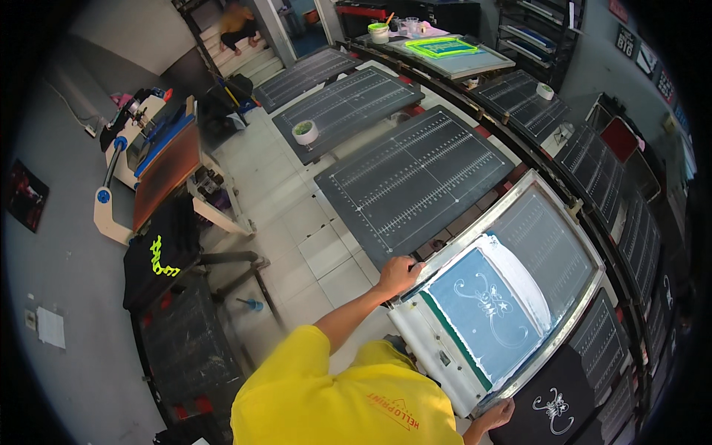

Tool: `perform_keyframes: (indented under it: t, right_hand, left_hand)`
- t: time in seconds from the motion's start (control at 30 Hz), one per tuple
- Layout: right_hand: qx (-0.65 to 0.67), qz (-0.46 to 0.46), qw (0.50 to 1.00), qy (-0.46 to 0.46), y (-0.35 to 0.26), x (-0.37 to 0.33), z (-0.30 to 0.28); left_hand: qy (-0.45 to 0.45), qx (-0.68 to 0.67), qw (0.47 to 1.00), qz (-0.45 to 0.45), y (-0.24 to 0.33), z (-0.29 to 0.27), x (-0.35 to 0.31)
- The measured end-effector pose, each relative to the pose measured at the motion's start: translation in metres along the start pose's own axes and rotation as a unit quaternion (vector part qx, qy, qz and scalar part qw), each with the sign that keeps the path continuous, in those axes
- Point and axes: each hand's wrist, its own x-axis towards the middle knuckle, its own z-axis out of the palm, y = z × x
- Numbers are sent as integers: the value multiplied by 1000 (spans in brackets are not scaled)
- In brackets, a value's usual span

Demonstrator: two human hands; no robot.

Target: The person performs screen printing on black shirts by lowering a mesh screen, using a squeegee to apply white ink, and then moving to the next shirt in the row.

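A silk-screen frame (595,276) with a metal border lies tilted before me. Its mesh carries a blue stencil panel (461,297) with a pale scorpion-like design, and white ink (519,278) is banked along the panel's far side. My left hand (400,277) is closed on the frame's left edge, and my right hand (498,415) is closed at its near right corner. Across the near end of the frame sits a wide pale bar (437,356) with a green strip, which looks like a squeegee. A black shirt (552,393) printed with the white design lies beyond my right hand.
Several dark ruled pallets (415,178) line the curved rail. A tape roll (304,132) rests on one. At the left stand a heat press (167,163) and a black garment (159,252) with neon print. A neon-edged screen (443,47) lies far back; a person (236,30) sits on steps.
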Motion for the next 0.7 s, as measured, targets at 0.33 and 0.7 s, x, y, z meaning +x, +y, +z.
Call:
perform_keyframes:
  t: [0.33, 0.7]
  right_hand:
    - [20, 20, 999, -24, -10, -1, -2]
    - [65, 39, 997, -36, 5, 4, 1]
  left_hand:
    - [-38, 30, 998, -28, 1, -2, 3]
    - [-40, 25, 998, -39, -4, 2, 3]
